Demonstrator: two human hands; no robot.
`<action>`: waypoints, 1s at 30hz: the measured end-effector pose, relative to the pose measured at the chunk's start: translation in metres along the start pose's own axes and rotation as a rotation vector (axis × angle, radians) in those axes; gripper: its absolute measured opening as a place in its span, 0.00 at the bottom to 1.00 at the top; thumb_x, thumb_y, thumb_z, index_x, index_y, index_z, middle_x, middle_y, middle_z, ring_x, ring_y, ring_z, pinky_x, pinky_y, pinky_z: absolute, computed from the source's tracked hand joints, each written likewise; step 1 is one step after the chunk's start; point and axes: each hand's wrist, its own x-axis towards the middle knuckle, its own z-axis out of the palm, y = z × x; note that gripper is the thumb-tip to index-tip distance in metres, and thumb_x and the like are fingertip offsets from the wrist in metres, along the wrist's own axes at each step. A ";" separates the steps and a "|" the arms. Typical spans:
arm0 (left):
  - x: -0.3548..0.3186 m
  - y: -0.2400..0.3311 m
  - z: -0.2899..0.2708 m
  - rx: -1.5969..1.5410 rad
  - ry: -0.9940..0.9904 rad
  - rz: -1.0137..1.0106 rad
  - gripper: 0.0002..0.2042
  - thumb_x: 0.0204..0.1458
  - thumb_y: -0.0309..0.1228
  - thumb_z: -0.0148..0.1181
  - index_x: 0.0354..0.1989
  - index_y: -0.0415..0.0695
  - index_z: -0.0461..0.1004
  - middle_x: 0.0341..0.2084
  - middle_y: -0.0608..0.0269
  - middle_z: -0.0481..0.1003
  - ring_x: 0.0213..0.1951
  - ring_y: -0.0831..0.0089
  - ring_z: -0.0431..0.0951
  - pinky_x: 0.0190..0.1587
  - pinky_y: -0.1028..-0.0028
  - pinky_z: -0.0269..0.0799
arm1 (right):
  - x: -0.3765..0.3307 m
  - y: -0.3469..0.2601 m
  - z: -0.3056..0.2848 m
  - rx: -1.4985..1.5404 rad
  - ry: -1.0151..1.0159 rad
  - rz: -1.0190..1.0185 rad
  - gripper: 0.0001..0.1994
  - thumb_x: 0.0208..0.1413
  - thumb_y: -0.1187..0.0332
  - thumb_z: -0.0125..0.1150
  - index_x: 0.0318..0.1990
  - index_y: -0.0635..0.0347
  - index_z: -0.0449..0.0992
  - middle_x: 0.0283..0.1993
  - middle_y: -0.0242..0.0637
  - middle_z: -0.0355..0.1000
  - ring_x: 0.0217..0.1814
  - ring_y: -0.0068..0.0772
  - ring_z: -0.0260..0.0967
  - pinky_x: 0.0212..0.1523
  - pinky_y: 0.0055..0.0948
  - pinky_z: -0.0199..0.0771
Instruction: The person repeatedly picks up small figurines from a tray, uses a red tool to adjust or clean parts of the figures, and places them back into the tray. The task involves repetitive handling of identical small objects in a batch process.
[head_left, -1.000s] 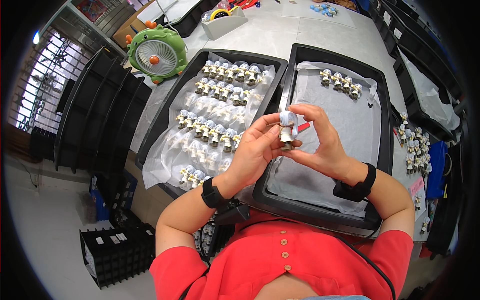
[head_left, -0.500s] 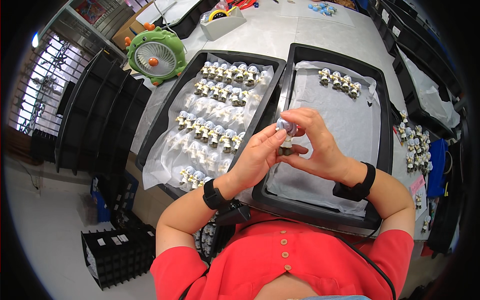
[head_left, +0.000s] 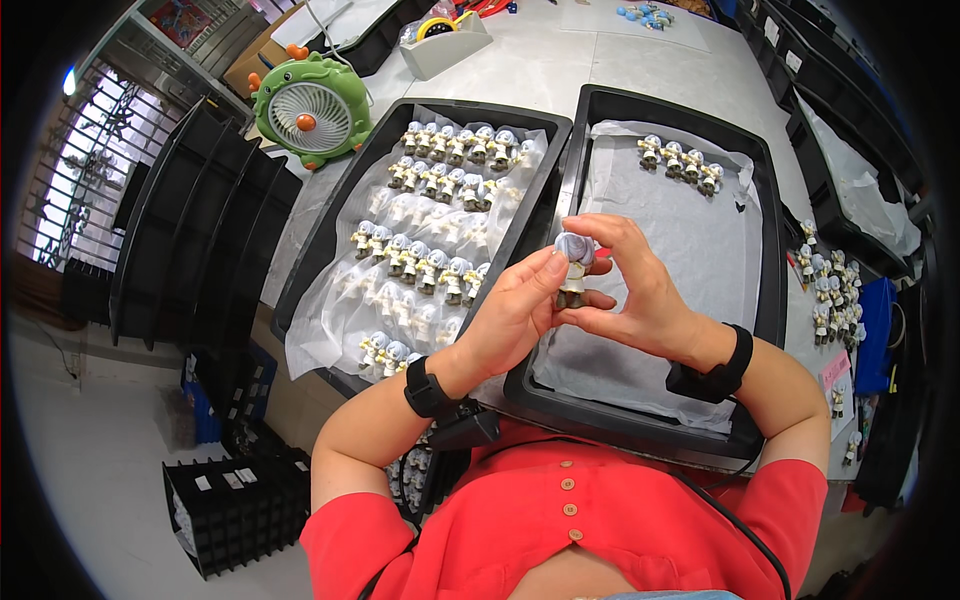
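Between my two hands, above the near left part of the right tray, is a small figurine (head_left: 572, 272) with pale lavender hair, a white outfit and dark feet. It is upright. My left hand (head_left: 515, 305) pinches its left side with thumb and fingers. My right hand (head_left: 637, 285) curves round it from the other side, fingers at the head and near the feet. The right black tray (head_left: 775, 260), lined with white paper, holds a short row of similar figurines (head_left: 680, 163) at its far end. In the left black tray (head_left: 345, 215), several rows of figurines (head_left: 412, 258) lie on and under thin sheets.
A green fan (head_left: 312, 112) and a tape dispenser (head_left: 445, 50) stand at the back left. More figurines (head_left: 832, 295) cluster on the table at the right, beside a blue bin (head_left: 876, 335). Black trays are stacked at the left (head_left: 200, 220) and along the right edge.
The figurine has turned slightly between my fingers, its head shifting a little. Both hands stay in nearly the same place, and the trays have not moved.
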 end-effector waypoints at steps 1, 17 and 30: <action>0.000 0.000 0.000 0.007 0.004 -0.002 0.24 0.62 0.43 0.41 0.60 0.37 0.55 0.53 0.51 0.65 0.49 0.62 0.73 0.48 0.68 0.72 | 0.000 0.000 0.000 -0.003 -0.002 0.002 0.37 0.35 0.76 0.70 0.58 0.55 0.62 0.54 0.40 0.60 0.54 0.38 0.60 0.46 0.30 0.76; -0.001 0.009 0.006 0.040 0.094 0.059 0.19 0.57 0.35 0.55 0.53 0.42 0.61 0.43 0.61 0.71 0.41 0.70 0.77 0.42 0.72 0.74 | -0.002 -0.002 -0.001 -0.080 -0.001 0.042 0.38 0.34 0.74 0.72 0.58 0.58 0.62 0.57 0.41 0.63 0.59 0.40 0.60 0.52 0.34 0.65; -0.123 0.121 -0.115 1.223 0.646 -0.305 0.19 0.44 0.36 0.68 0.38 0.42 0.65 0.30 0.61 0.72 0.28 0.79 0.73 0.28 0.78 0.67 | -0.001 -0.015 -0.008 -0.054 0.055 0.034 0.36 0.40 0.74 0.68 0.60 0.56 0.60 0.59 0.38 0.64 0.62 0.34 0.60 0.55 0.35 0.60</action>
